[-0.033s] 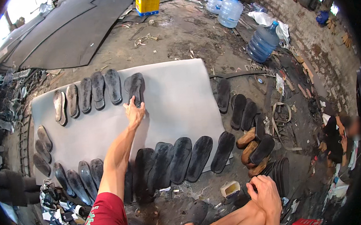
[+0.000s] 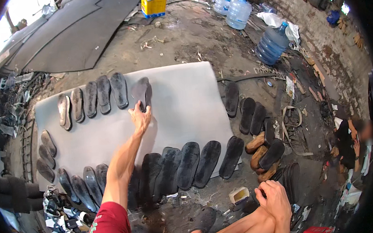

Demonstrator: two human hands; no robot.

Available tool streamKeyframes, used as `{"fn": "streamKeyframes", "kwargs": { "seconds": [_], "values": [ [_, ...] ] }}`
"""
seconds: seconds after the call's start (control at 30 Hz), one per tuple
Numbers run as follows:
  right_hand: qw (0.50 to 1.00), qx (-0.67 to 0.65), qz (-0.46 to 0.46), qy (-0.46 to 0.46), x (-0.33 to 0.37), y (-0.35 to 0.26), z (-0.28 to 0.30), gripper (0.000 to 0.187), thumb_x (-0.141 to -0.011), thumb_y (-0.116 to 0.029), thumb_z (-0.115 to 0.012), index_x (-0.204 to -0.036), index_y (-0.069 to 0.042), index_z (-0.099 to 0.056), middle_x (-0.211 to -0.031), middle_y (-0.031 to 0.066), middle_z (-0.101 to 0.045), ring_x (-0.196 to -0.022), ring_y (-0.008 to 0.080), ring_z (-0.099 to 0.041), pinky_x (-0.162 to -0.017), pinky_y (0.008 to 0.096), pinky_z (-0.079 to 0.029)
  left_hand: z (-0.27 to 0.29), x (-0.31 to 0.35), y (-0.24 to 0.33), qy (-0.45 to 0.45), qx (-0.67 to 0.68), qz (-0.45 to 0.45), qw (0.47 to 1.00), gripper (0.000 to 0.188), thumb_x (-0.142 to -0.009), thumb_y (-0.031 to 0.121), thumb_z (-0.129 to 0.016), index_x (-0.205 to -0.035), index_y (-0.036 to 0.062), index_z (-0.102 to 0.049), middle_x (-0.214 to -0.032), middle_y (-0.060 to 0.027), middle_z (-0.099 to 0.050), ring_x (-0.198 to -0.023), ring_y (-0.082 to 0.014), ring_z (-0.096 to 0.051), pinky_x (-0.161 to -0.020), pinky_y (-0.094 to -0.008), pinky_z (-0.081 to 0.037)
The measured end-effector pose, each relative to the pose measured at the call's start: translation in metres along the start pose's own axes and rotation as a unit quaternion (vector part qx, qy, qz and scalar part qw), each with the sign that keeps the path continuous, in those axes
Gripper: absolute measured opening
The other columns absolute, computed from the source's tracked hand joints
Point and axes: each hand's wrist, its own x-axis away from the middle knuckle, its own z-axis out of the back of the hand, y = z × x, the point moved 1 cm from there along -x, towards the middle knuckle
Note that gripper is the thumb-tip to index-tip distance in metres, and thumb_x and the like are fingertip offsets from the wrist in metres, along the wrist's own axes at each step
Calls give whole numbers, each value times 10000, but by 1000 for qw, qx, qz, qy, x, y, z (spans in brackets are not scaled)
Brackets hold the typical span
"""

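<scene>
My left hand (image 2: 140, 118) reaches out over a pale grey sheet (image 2: 185, 99), its fingers closed on the near end of a dark shoe sole (image 2: 140, 90). That sole is tilted, showing a smooth grey face and a dark right edge. To its left several dark soles (image 2: 118, 91) stand in a row along the sheet's far edge. My right hand (image 2: 275, 203) is at the lower right, by my bent leg, fingers curled in, with nothing visible in it. Larger dark soles (image 2: 187, 165) lie along the near edge.
More soles (image 2: 231, 99) and brown wooden-looking shoe forms (image 2: 258, 157) lie right of the sheet. Farther back are blue water jugs (image 2: 272, 44) and a yellow box (image 2: 153, 5). Sandals (image 2: 62, 224) are heaped at lower left; another person (image 2: 350, 137) is at far right.
The sole in my left hand has tipped: its dark, marked face showed before, and now a smoother, lighter grey face does. My right hand has stayed put.
</scene>
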Motion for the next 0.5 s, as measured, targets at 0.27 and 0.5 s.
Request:
{"fn": "streamKeyframes", "kwargs": {
  "seconds": [0.27, 0.5],
  "values": [
    [983, -102, 131, 83, 4, -25, 32, 318, -930, -175, -776, -1215, -61, -692, -1244, 173, -645, -1183, 378, -627, -1044, 498, -502, 203, 155, 121, -241, 431, 13, 869, 338, -1009, 201, -611, -1133, -21, -834, -749, -58, -697, -687, -128, -642, -639, -306, -517],
    [873, -326, 302, -202, 23, -103, 41, 806, -996, -485, -758, -1648, -127, -449, -1634, 201, -460, -1468, 402, -500, -1228, 512, -388, 365, 263, 197, -504, 387, -61, 770, 426, -842, 131, -582, -1150, 7, -848, -820, -39, -601, -733, -143, -610, -694, -314, -523]
  ]
}}
